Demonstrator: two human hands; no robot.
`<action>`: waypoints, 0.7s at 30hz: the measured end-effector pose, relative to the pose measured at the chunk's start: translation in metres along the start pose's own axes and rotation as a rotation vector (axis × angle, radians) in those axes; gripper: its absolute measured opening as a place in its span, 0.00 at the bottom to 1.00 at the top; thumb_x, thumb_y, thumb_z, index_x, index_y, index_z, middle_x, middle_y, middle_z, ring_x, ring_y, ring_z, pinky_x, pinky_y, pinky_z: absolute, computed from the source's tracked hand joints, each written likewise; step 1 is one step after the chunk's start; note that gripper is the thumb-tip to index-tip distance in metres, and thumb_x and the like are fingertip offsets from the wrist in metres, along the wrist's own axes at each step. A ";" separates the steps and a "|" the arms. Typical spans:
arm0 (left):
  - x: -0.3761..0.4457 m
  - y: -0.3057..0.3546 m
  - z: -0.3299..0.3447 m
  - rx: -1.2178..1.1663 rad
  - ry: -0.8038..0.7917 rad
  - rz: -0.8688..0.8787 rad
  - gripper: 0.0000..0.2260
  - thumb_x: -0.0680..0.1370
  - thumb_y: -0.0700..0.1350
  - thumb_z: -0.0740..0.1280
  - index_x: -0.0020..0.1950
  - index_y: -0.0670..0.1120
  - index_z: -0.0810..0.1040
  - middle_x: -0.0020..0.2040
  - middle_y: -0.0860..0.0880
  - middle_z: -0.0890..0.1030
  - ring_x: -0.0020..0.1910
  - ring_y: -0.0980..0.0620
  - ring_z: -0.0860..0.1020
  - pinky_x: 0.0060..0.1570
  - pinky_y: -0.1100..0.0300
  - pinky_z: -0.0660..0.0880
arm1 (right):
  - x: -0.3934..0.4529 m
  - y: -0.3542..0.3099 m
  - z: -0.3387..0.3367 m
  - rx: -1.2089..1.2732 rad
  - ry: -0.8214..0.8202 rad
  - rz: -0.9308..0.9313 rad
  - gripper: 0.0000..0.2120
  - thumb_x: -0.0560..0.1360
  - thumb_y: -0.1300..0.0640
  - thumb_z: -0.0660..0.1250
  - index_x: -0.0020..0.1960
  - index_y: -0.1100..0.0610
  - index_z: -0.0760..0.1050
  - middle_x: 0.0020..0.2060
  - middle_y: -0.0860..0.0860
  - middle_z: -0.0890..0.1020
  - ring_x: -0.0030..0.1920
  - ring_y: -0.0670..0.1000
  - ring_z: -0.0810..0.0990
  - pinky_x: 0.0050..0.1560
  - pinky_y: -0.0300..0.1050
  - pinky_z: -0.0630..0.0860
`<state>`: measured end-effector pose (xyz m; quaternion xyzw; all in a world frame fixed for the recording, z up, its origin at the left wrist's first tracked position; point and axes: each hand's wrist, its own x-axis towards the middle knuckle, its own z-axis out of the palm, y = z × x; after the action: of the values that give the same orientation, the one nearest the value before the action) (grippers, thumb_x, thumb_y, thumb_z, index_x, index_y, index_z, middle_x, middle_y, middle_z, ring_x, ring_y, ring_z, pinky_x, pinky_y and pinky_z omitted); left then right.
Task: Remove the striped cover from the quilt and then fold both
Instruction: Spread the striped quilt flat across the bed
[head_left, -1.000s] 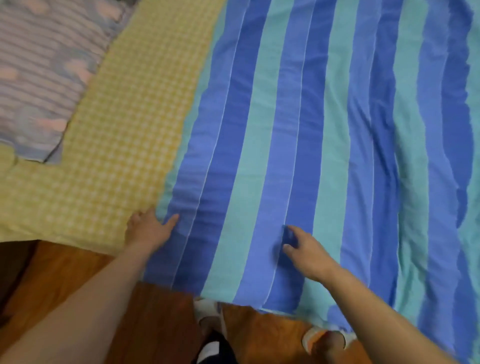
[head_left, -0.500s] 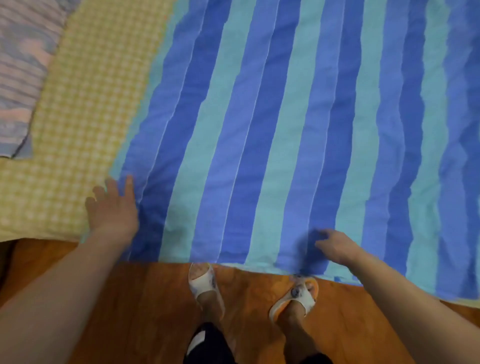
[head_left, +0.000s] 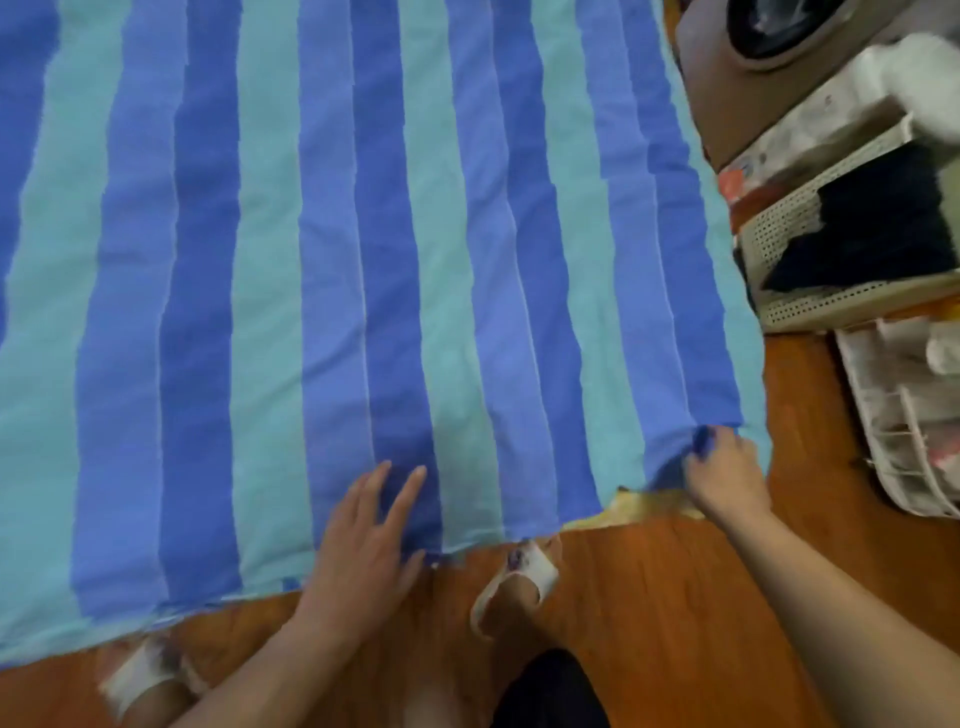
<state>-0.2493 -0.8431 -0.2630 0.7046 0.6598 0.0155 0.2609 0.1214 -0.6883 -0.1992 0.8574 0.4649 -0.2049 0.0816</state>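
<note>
— Stripes everywhere, was that it?

— Nearly. The striped cover (head_left: 363, 234) lay spread flat, blue and turquoise bands running away from the person, its near edge hanging over the wooden floor (head_left: 675, 597).

— And the hands, starting from the left?

— The left hand (head_left: 366, 540) came up from the bottom of the view on a bare forearm and lay palm down on the cover just inside that near edge. Its fingers (head_left: 408, 493) were straight and spread apart, pressing the cloth and gripping nothing.

— Then?

— Between the two arms a foot in a white slipper (head_left: 519, 577) stood on the floor at the cover's edge. Just right of it a strip of yellow fabric (head_left: 639, 504) peeked out from under the hem; whether that was the quilt, I couldn't tell.

— The right hand?

— The right hand (head_left: 727, 478) reached in from the lower right, wrist bent, at the cover's near right corner. Its fingers were curled and clamped on a bunch of the blue cloth, pinching it up into a small fold.

— Beyond that?

— A perforated basket (head_left: 789, 228) holding dark clothes, and a white wire rack (head_left: 893, 415) nearer, both on the floor beside the cover.
</note>
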 end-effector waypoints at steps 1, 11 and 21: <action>0.013 0.021 0.018 0.060 -0.060 -0.027 0.41 0.68 0.62 0.68 0.79 0.54 0.61 0.74 0.39 0.66 0.70 0.33 0.67 0.66 0.36 0.67 | 0.030 0.020 -0.008 0.039 0.013 0.037 0.20 0.75 0.58 0.64 0.64 0.63 0.70 0.61 0.68 0.73 0.62 0.67 0.72 0.64 0.57 0.70; 0.071 0.078 0.021 0.227 -0.266 -0.288 0.46 0.56 0.51 0.82 0.70 0.55 0.65 0.64 0.42 0.71 0.55 0.35 0.74 0.46 0.41 0.79 | 0.153 0.089 -0.001 0.304 -0.014 0.015 0.33 0.68 0.39 0.72 0.65 0.59 0.73 0.59 0.64 0.78 0.60 0.66 0.76 0.58 0.55 0.73; 0.046 0.109 -0.012 0.159 -0.249 -0.451 0.21 0.72 0.38 0.64 0.65 0.44 0.77 0.55 0.42 0.77 0.54 0.36 0.77 0.51 0.46 0.76 | 0.152 0.128 -0.016 0.556 -0.230 0.107 0.38 0.66 0.39 0.75 0.66 0.62 0.71 0.61 0.60 0.78 0.60 0.60 0.78 0.59 0.52 0.75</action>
<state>-0.1475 -0.7951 -0.2257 0.5546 0.7619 -0.1815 0.2810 0.3053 -0.6378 -0.2560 0.8414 0.3330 -0.4152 -0.0933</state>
